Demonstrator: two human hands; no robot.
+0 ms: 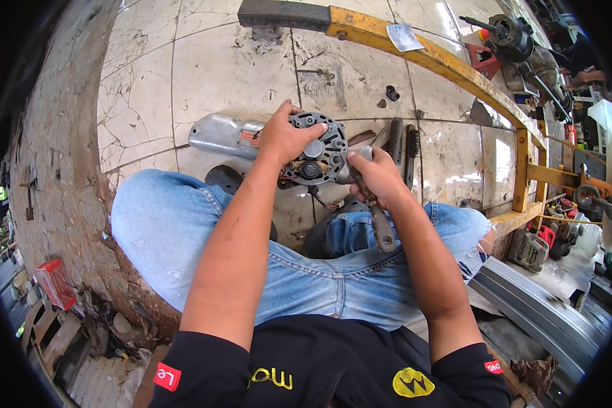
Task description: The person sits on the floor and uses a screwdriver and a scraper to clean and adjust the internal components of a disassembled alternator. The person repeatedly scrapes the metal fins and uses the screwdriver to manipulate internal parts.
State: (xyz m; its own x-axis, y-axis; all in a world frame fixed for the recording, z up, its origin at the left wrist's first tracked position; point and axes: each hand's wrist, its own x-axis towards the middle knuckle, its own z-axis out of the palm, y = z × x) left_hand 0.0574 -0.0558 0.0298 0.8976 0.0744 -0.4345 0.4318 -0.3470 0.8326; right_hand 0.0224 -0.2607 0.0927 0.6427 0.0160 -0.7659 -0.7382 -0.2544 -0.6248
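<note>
An alternator [310, 153], round, grey and slotted, stands between my knees over the tiled floor with its vented face upward. My left hand [285, 136] grips its left edge, the thumb lying across the face. At its right side my right hand [376, 178] is wrapped round a worn, dirty metal tool [382, 231] with a hole in the handle's end. The tool's broad grey head touches or lies close to the alternator's edge; my fingers partly cover it. A silver metal cover [214, 134] lies left of the alternator, partly behind my left hand.
Right of the alternator lie a dark bar [395, 146] and a wire brush [411, 153]. Small dark parts [392, 93] sit farther off. A yellow metal frame [442, 64] spans the far right. Metal channels [537, 306] lie at lower right, a red box [56, 284] at left.
</note>
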